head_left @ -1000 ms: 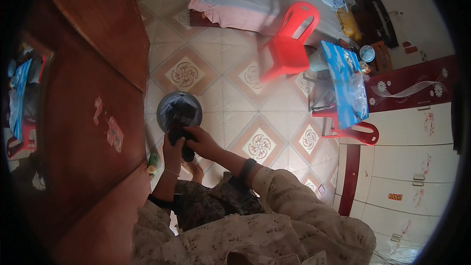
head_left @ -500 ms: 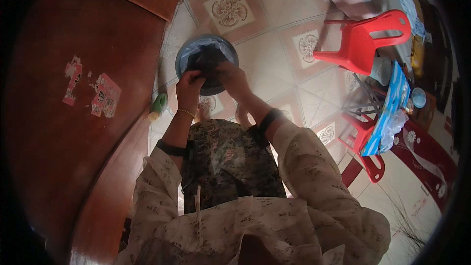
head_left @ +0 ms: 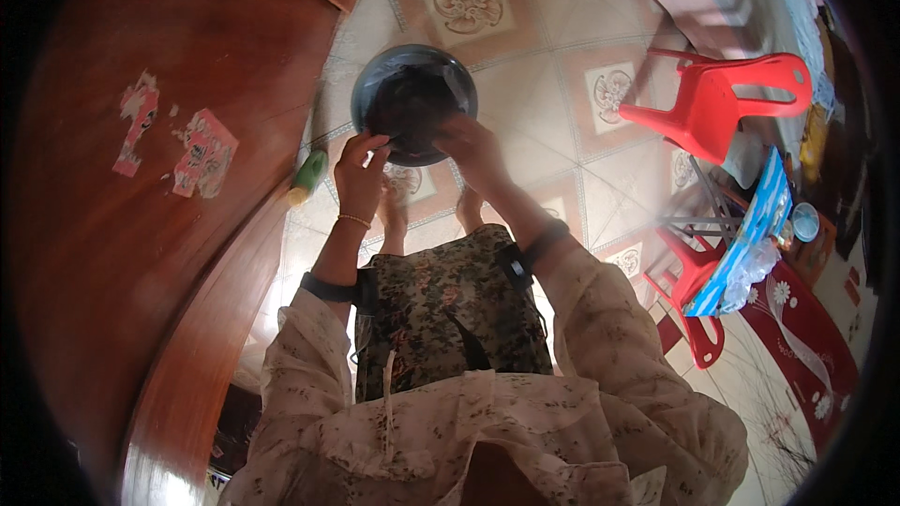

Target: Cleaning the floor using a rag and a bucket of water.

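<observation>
A round dark bin [head_left: 364,103] with a grey-blue rim stands on the tiled floor in front of my feet. Inside it lies dark, thin material that looks like a black plastic bag [head_left: 412,98]; a paler lining shows along the right inner wall. My left hand [head_left: 361,173], with a thin bracelet at the wrist, is closed in a pinch on the bag's edge at the near left of the rim. Over the near right rim, my right hand [head_left: 472,152] reaches in towards the bag. Motion blurs its fingers, so their grip is unclear.
A brown wooden cabinet [head_left: 122,253] with torn stickers fills the left side. Beside its base lies a green object [head_left: 309,173] with a tan end. To the right stand a red plastic chair [head_left: 708,103], a blue-striped folding table [head_left: 750,234] and another red chair [head_left: 689,272].
The dark bag now spreads wider across the bin's mouth and covers more of the pale lining. My right hand has moved slightly right, away from my left. The whole view has shifted a little.
</observation>
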The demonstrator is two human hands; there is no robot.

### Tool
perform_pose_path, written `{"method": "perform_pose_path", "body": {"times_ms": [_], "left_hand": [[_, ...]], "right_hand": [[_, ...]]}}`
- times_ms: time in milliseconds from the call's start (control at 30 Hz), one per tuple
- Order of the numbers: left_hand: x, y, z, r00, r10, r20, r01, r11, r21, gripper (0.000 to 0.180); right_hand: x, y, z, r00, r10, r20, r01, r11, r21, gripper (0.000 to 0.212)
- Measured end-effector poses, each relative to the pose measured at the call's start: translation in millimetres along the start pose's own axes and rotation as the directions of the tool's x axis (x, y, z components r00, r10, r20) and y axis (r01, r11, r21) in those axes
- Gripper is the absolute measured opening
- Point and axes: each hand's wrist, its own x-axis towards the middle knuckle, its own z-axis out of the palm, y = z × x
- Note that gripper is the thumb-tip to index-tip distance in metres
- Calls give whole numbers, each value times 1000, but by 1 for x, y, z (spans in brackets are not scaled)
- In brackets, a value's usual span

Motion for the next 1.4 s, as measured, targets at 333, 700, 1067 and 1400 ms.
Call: {"method": "perform_pose_path", "body": {"times_ms": [333,700,1067,1400], "left_hand": [[-15,45,-10,975,215,65,-223,960,168,12],[-9,34,-7,956,258,141,-288,919,270,12],[-11,0,-15,957,200,213,-271,878,394,12],[-23,30,-12,930,-28,365,-126,912,390,45]], "right_hand": [[-14,2,-1,1000,12,21,-13,1000,23,18],[-11,1,2,1000,-27,-5,28,995,91,14],[-14,-2,16,990,83,114,-107,969,223,16],[-53,-83,3,968,-158,194,112,967,228,16]]}}
